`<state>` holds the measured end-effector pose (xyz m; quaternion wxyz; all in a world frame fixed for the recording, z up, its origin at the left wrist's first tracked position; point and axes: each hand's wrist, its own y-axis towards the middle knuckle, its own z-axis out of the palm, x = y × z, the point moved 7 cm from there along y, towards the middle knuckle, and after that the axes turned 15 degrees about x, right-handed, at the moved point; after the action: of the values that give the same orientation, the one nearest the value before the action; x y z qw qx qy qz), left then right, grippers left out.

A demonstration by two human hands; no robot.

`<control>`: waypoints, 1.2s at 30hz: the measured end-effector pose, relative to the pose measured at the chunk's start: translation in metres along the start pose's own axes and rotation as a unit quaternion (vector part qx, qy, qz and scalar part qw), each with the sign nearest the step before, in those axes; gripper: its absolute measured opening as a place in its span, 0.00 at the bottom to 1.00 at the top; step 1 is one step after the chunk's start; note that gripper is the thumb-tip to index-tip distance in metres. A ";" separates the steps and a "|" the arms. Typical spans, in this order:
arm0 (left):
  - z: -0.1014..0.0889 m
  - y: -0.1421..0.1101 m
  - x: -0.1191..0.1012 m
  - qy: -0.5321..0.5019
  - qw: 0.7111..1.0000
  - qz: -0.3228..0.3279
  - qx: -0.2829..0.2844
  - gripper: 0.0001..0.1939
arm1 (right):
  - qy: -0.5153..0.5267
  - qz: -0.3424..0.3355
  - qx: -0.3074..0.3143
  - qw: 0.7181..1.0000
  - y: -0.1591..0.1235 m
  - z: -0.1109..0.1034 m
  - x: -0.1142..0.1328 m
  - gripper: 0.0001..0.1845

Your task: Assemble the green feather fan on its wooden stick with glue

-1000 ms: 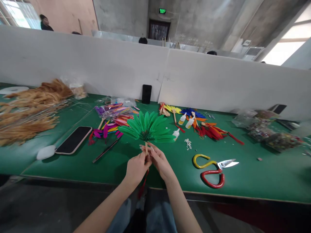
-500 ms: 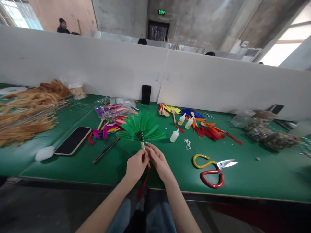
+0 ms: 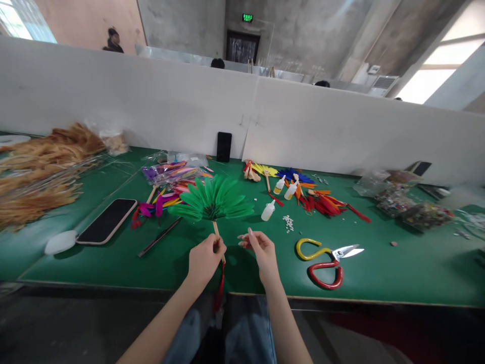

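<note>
A green feather fan (image 3: pixel 214 199) stands upright over the table, its feathers spread wide and a red tassel (image 3: pixel 220 288) hanging below its wooden handle. My left hand (image 3: pixel 206 255) is wrapped round that handle. To its right, my right hand (image 3: pixel 261 250) hovers apart from the fan, fingers partly bent and separated, with nothing visible in them. Past the right hand stand small white glue bottles (image 3: pixel 268 211) and a scatter of white beads (image 3: pixel 288 223). Scissors (image 3: pixel 329 260) with one yellow and one red handle lie open farther right.
At left lie a phone (image 3: pixel 108 221), a white mouse-shaped item (image 3: pixel 60 242), a dark pen-like tool (image 3: pixel 159 237) and tan fibre bundles (image 3: pixel 56 167). Colourful feathers (image 3: pixel 174 177) sit behind the fan. Another phone (image 3: pixel 224 146) leans on the white partition (image 3: pixel 170 101). Bags of beads (image 3: pixel 424 215) rest at right.
My right hand has come away from the fan's handle and moved right. My left hand still holds the fan, and the view has shifted slightly.
</note>
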<state>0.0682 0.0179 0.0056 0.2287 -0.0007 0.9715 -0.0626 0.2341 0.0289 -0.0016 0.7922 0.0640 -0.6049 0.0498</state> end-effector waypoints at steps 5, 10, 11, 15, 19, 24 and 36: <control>-0.006 -0.001 0.002 -0.007 0.998 -0.017 0.052 0.13 | 0.024 -0.001 0.048 0.999 -0.006 0.012 0.009 0.16; -0.005 -0.003 0.001 0.002 0.992 -0.025 0.126 0.12 | -0.028 -0.035 0.036 0.998 -0.006 0.006 0.020 0.19; -0.003 -0.003 0.000 0.004 0.990 -0.020 0.138 0.11 | -0.066 -0.047 0.000 0.997 -0.005 -0.004 0.023 0.19; 0.007 -0.005 -0.006 0.027 0.985 -0.002 0.173 0.11 | -0.257 -0.125 -0.224 0.932 -0.003 -0.058 0.051 0.18; 0.009 -0.005 -0.008 0.053 0.983 0.005 0.176 0.16 | -0.282 -0.146 -0.217 0.923 0.027 -0.078 0.062 0.27; 0.003 -0.008 -0.003 0.033 0.985 0.015 0.167 0.20 | -0.141 -0.126 -0.234 0.954 0.068 -0.091 0.039 0.31; -0.011 -0.025 0.006 -0.395 0.888 0.076 0.221 0.22 | 0.097 -0.192 -0.153 0.965 0.080 -0.057 0.057 0.39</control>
<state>0.0575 -0.0054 0.0156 0.5920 0.0990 0.7590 -0.2522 0.2911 0.1174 0.0417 0.8422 0.0513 -0.5018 -0.1903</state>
